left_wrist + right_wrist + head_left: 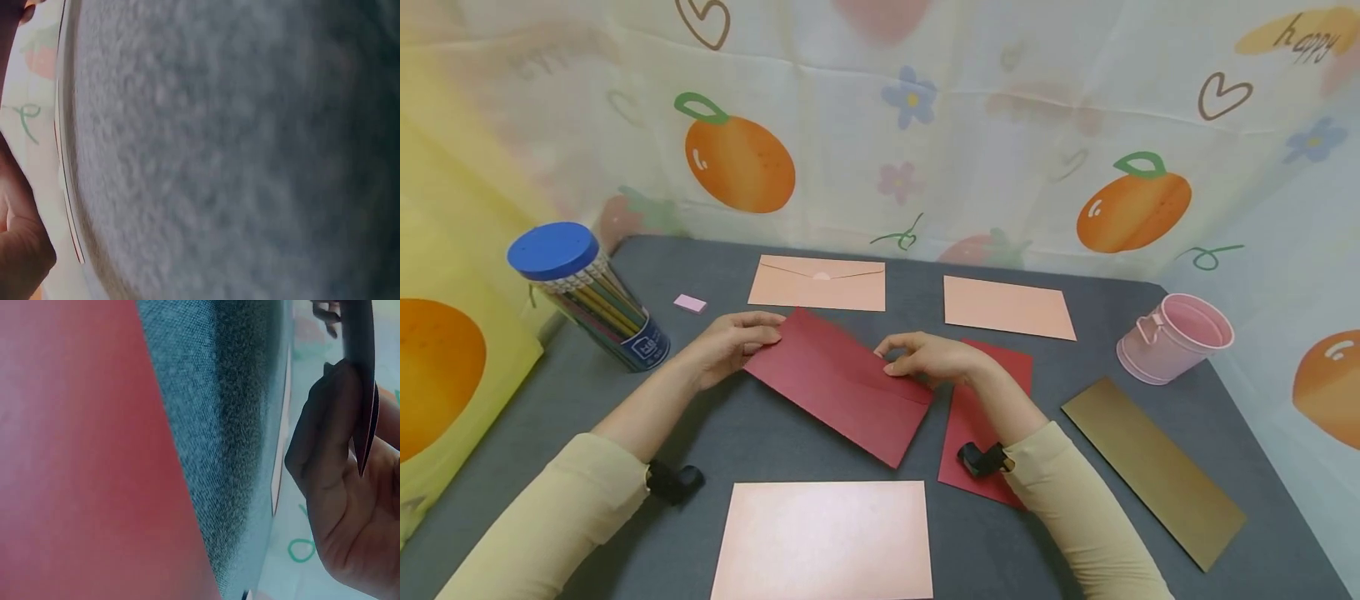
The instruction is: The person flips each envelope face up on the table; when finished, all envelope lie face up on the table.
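A dark red envelope [842,392] is held tilted above the middle of the table. My left hand [730,346] pinches its upper left corner, thumb on one face. At the upper right edge, near the flap, my right hand [936,358] grips it between thumb and fingers. Seen edge-on in the right wrist view, the envelope [359,350] passes between the thumb and fingers of the right hand [328,494]. Part of the left hand [22,231] shows at the side of the left wrist view. A second red envelope [962,433] lies under the right forearm, partly covered.
Two peach envelopes [820,287] [1007,308] lie at the back, and a larger pale pink sheet [823,542] in front. A gold envelope [1153,471] and pink bucket [1172,337] are right. Left stand a blue-lidded pencil tub [595,300] and pink eraser [690,303].
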{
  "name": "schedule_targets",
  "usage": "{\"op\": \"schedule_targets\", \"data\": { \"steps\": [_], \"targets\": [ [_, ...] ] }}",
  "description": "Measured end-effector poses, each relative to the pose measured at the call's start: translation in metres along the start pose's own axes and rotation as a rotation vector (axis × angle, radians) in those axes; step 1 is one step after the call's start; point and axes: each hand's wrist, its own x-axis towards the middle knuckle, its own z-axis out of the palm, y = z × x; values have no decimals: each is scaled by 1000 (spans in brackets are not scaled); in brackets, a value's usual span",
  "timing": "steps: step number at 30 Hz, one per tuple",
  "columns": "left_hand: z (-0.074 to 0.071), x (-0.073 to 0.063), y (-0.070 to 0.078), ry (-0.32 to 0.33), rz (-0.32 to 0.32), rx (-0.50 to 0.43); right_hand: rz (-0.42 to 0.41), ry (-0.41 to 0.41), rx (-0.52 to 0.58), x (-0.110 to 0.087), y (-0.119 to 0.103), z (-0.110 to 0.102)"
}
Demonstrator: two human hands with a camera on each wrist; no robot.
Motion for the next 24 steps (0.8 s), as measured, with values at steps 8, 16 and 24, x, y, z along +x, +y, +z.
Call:
{"op": "schedule_targets", "data": {
  "steps": [8,16,24],
  "targets": [
    [-2,-3,2,-40,-11,144,-20,122,-74,5,-1,2],
    [-13,-6,1,94,-25,148,32,303,193,7,0,-4],
    [-13,-2,0,257,-13,158,10,447,401,15,-5,-10]
  ]
}}
